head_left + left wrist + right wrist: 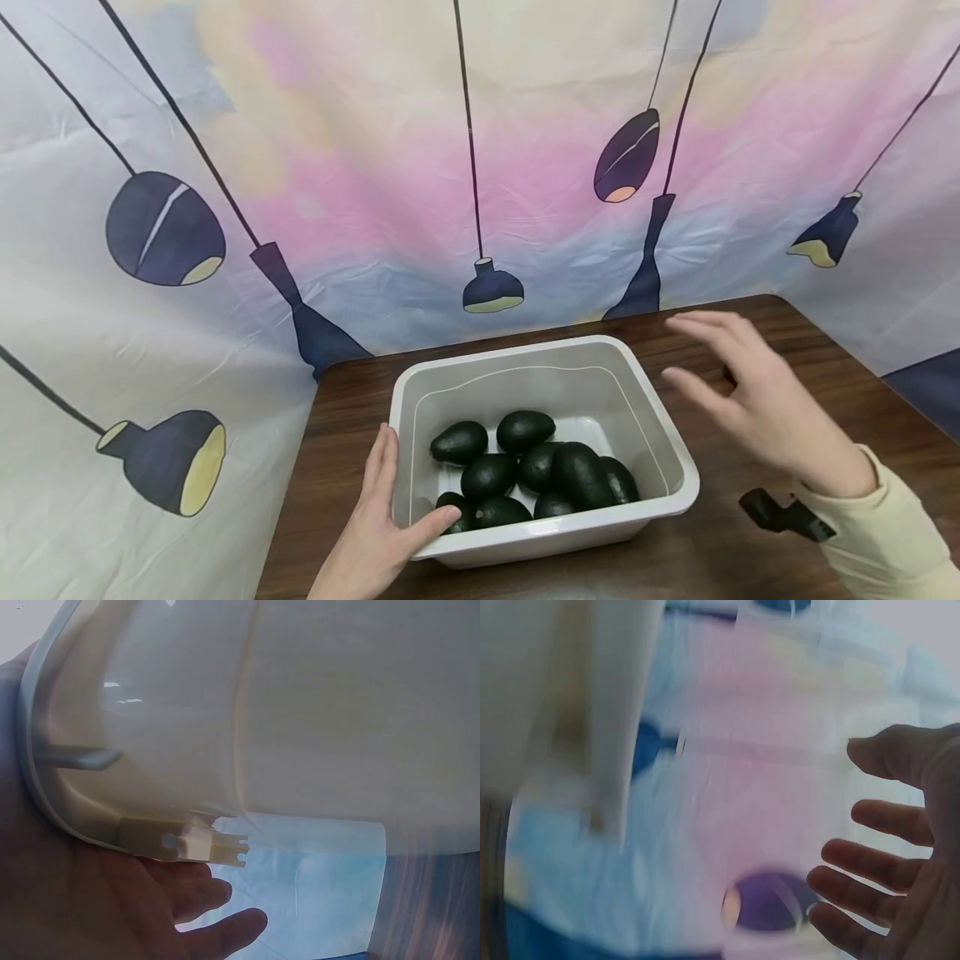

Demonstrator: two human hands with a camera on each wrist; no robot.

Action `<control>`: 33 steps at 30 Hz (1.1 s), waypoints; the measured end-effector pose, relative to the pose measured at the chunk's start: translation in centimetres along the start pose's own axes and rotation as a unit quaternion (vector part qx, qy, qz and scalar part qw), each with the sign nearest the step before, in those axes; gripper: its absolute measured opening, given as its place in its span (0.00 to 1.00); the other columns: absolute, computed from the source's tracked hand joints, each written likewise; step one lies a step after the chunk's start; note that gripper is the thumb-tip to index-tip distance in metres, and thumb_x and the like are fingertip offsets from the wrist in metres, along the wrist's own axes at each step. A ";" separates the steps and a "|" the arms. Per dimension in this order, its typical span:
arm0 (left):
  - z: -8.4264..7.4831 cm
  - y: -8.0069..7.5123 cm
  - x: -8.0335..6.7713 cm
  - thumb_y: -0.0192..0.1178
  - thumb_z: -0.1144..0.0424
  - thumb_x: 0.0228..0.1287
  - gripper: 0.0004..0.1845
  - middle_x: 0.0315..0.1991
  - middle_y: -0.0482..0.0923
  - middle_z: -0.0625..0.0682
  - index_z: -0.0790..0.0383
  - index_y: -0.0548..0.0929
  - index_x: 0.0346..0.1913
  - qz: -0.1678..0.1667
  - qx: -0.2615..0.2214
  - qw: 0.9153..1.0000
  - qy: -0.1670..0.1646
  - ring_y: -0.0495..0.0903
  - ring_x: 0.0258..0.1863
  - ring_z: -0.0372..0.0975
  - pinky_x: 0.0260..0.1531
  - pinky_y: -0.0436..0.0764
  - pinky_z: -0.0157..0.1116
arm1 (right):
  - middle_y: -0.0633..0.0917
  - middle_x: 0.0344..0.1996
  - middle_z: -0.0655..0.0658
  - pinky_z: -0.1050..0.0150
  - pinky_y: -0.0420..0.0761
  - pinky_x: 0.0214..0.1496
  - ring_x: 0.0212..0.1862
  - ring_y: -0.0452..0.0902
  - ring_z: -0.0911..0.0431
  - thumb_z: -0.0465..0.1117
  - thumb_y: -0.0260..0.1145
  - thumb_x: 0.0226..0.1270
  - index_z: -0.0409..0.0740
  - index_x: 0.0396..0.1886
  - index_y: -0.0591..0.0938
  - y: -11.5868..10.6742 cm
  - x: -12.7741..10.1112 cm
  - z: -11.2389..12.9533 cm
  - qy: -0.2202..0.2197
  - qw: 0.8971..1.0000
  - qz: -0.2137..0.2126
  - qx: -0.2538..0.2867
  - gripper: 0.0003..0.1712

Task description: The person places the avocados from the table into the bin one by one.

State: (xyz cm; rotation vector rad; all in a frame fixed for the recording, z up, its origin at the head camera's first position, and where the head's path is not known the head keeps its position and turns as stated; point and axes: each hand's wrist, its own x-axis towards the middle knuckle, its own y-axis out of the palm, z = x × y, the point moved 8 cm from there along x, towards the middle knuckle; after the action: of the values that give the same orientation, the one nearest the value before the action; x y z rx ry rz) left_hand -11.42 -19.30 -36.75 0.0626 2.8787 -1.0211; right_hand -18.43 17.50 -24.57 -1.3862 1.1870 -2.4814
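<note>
A light grey plastic tub on the brown table holds several dark green avocados, heaped toward its front side. My left hand holds the tub's left front corner, thumb over the rim and fingers along the outside. In the left wrist view, the left hand's fingers extend beneath the rim, beside the tub's outer wall. My right hand is in the air to the right of the tub, apart from it, holding nothing. The right wrist view shows its fingers spread apart.
The dark wood-grain table extends on both sides of the tub. A cloth backdrop printed with hanging lamps stands behind and beside it. A black strap-like piece shows by the right sleeve.
</note>
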 end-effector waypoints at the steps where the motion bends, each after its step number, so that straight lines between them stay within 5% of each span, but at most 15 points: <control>1: 0.0 0.0 0.0 0.67 0.38 0.55 0.62 0.77 0.25 0.44 0.44 0.30 0.77 0.000 0.000 1.000 0.000 0.38 0.75 0.52 0.63 0.55 0.63 | 0.75 0.59 0.39 0.70 0.61 0.66 0.61 0.68 0.48 0.46 0.69 0.65 0.40 0.64 0.75 -0.5 -0.3 -1.4 0.027 1.000 -0.004 -0.014 0.30; 4: 0.0 0.0 0.0 0.67 0.38 0.55 0.62 0.77 0.25 0.44 0.44 0.30 0.77 0.000 0.000 1.000 0.000 0.38 0.75 0.53 0.63 0.55 0.63 | 0.72 0.61 0.37 0.55 0.62 0.68 0.63 0.65 0.42 0.38 0.72 0.61 0.41 0.65 0.74 -1.4 -1.3 -5.8 0.116 0.992 -0.005 -0.039 0.32; 8: 0.0 -0.1 -0.1 0.67 0.38 0.56 0.62 0.77 0.26 0.45 0.45 0.31 0.77 -0.004 0.000 1.000 0.004 0.38 0.75 0.54 0.63 0.55 0.64 | 0.65 0.64 0.28 0.32 0.55 0.62 0.66 0.56 0.32 0.41 0.66 0.68 0.35 0.67 0.70 -1.6 -3.3 -11.5 0.210 0.977 0.005 -0.039 0.31; 15: -0.1 -0.1 -0.1 0.67 0.38 0.56 0.61 0.77 0.26 0.45 0.43 0.30 0.77 -0.003 -0.004 1.000 -0.003 0.38 0.75 0.53 0.63 0.54 0.64 | 0.54 0.65 0.19 0.28 0.51 0.56 0.64 0.44 0.23 0.49 0.59 0.74 0.25 0.69 0.60 0.9 -7.6 -18.7 0.301 0.950 0.057 -0.055 0.38; 25: 0.1 0.1 0.0 0.67 0.37 0.55 0.62 0.77 0.25 0.45 0.44 0.31 0.77 0.002 -0.014 1.000 -0.013 0.37 0.75 0.53 0.64 0.54 0.63 | 0.47 0.63 0.12 0.25 0.49 0.52 0.59 0.42 0.16 0.58 0.55 0.73 0.22 0.71 0.51 3.6 -12.2 -23.8 0.374 0.914 0.135 -0.076 0.48; 33: 0.0 0.0 -0.1 0.67 0.38 0.55 0.61 0.77 0.26 0.45 0.44 0.32 0.77 -0.004 -0.012 1.000 -0.006 0.38 0.75 0.53 0.64 0.55 0.63 | 0.50 0.63 0.12 0.24 0.52 0.50 0.59 0.44 0.15 0.57 0.55 0.73 0.25 0.72 0.52 4.7 -13.8 -24.9 0.378 0.910 0.154 -0.079 0.47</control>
State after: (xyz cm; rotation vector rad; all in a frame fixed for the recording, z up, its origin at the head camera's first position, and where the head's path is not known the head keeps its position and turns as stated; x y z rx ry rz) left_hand -11.33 -19.33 -36.73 0.0432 2.8814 -0.9859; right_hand -30.28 34.42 -44.70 -0.1543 1.5851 -2.7760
